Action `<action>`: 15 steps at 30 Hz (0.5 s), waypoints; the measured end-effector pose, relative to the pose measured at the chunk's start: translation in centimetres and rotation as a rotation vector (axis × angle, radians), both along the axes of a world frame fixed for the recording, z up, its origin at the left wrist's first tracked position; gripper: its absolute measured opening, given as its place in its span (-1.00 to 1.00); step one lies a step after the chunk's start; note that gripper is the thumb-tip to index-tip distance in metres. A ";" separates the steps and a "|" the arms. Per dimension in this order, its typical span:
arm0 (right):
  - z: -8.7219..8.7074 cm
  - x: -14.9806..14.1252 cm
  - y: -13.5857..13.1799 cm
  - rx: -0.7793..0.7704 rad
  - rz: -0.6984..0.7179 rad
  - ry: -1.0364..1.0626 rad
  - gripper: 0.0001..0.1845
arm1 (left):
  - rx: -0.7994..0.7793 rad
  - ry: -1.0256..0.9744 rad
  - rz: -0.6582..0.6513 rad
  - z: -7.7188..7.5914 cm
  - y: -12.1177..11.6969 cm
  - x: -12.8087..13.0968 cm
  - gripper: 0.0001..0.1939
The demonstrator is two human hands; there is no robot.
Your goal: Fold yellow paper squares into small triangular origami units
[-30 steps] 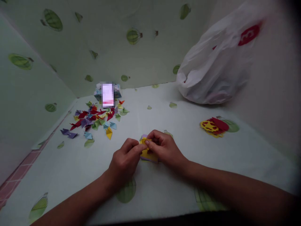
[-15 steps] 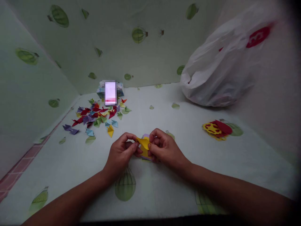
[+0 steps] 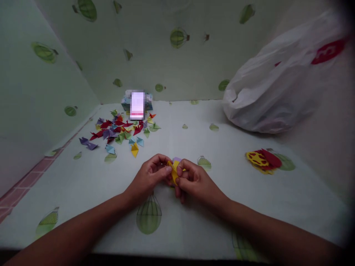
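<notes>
Between my two hands is a piece of yellow origami paper (image 3: pixel 173 175), partly folded and hidden in part by the fingers. My left hand (image 3: pixel 155 170) pinches its left side between thumb and forefinger. On the other side, the thumb and forefinger of my right hand (image 3: pixel 191 175) are closed on it as well. Just behind and below the hands lie sheets of coloured paper (image 3: pixel 176 160), lilac and yellow, mostly covered. A yellow folded paper piece (image 3: pixel 134 150) rests nearest to my left hand, at the front of a heap of folded paper pieces (image 3: pixel 122 129) in several colours.
A lit phone (image 3: pixel 137 105) leans on a patterned box (image 3: pixel 150 101) behind the heap. At right lie red and yellow cut-out shapes (image 3: pixel 260 160). A large white plastic bag (image 3: pixel 271 88) stands at the back right. Walls and cloth (image 3: pixel 194 221) carry balloon prints.
The yellow paper has turned from spread out and wide to narrow and more upright between my fingers. The whole view has shifted, so the scene sits a little further right.
</notes>
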State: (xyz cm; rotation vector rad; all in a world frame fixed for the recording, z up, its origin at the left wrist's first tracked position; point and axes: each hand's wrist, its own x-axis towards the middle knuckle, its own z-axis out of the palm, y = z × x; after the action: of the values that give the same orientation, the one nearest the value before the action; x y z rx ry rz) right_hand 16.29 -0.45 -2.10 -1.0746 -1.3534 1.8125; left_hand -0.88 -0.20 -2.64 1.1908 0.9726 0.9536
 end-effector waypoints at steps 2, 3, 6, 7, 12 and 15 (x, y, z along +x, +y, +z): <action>-0.1 -0.1 0.0 -0.007 0.005 0.005 -0.82 | 0.009 0.032 0.003 0.1 0.0 0.0 -0.87; -0.2 -0.1 0.0 -0.010 0.010 0.006 -0.82 | 0.010 0.043 0.002 0.1 0.1 0.0 -0.87; -0.3 -0.2 -0.1 -0.007 0.029 0.006 -0.80 | 0.016 0.057 0.002 0.2 0.2 0.0 -0.86; -0.3 -0.2 -0.1 -0.005 0.037 0.005 -0.80 | 0.019 0.060 0.002 0.2 0.2 0.0 -0.86; -0.3 0.3 0.0 0.066 0.054 0.035 -0.76 | 0.028 0.045 -0.013 0.0 0.4 -0.1 -0.88; -0.4 0.7 0.2 0.125 -0.007 0.025 -0.70 | -0.007 -0.026 -0.059 -0.3 0.4 -0.3 -0.85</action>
State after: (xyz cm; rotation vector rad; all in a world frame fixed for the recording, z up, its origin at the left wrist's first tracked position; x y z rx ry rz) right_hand 16.95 -0.27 -2.46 -0.9871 -1.4264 1.7058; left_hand -1.15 0.20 -2.93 1.1915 0.9147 0.9162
